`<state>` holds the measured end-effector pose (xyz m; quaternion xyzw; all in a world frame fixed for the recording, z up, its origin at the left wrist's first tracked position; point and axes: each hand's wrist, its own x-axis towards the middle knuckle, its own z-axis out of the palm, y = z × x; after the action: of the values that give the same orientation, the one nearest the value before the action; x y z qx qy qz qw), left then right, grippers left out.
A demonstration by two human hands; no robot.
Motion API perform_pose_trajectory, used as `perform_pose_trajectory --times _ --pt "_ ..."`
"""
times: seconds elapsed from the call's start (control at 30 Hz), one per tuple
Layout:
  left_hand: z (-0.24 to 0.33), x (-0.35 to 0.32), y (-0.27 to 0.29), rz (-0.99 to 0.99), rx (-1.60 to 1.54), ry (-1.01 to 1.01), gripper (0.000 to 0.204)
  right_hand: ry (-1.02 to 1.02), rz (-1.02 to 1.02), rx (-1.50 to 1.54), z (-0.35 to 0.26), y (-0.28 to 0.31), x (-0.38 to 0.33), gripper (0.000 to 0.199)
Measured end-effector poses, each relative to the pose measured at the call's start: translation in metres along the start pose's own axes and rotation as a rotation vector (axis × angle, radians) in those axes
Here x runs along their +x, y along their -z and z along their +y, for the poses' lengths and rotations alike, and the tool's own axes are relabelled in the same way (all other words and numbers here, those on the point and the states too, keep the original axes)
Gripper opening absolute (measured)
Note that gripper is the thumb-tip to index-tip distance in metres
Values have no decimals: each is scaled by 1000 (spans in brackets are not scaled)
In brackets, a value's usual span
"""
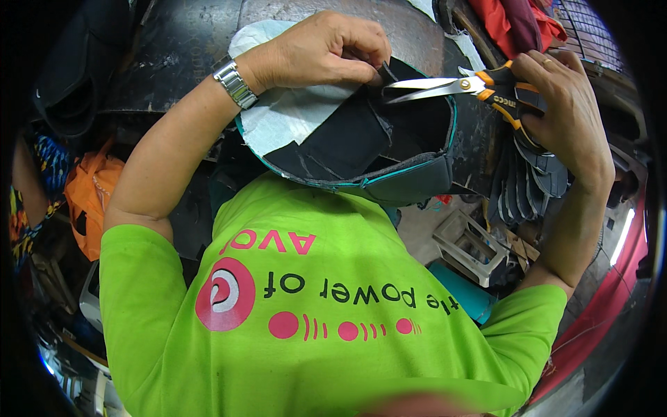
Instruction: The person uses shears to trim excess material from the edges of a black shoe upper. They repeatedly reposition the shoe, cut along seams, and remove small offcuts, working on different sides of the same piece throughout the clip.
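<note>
A black sewn piece with teal piping (410, 179), shaped like an open bag, lies at the table's near edge against my shirt. Thin white sheet material (292, 121) covers its left part. My left hand (326, 52) reaches across from the left and pinches a dark edge of the piece between thumb and fingers. My right hand (573, 115) grips scissors (451, 86) with black and orange handles, fingers through the loops. Their blades point left, slightly parted, with the tips at the dark edge beside my left fingertips. Whether the blades touch the material I cannot tell.
The dark, worn tabletop (187, 52) extends beyond my hands. Grey curved pieces (531, 184) hang in a stack below my right hand. Red cloth (486, 28) and a wire rack (590, 28) are at far right. An orange bag (90, 198) is at left; a plastic stool (472, 247) stands lower right.
</note>
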<state>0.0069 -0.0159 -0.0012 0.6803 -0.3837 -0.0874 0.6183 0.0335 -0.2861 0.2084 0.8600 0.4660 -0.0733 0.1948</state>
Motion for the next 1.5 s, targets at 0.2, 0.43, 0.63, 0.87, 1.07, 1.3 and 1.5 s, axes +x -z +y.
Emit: perform_pose_trajectory --times 0.2,0.43,0.63,0.87,1.07,1.3,1.5 --pt "1 0 -1 26 29 -29 11 -3 -5 -12 0 -8 9 50" --pt "2 0 -2 22 -10 4 12 -26 -8 44 -6 -10 3 44" --pt "2 0 -2 -23 19 12 9 40 51 20 -10 -26 5 40" --pt "2 0 0 -34 -121 63 8 46 58 7 -9 -48 2 38" --pt "3 0 3 -40 -169 152 7 50 140 -15 -11 -55 -7 36" --pt "1 3 3 -60 -131 134 6 70 140 68 -7 -66 -8 34" --pt "-2 2 6 0 -199 211 12 118 118 224 -6 -76 -6 34"
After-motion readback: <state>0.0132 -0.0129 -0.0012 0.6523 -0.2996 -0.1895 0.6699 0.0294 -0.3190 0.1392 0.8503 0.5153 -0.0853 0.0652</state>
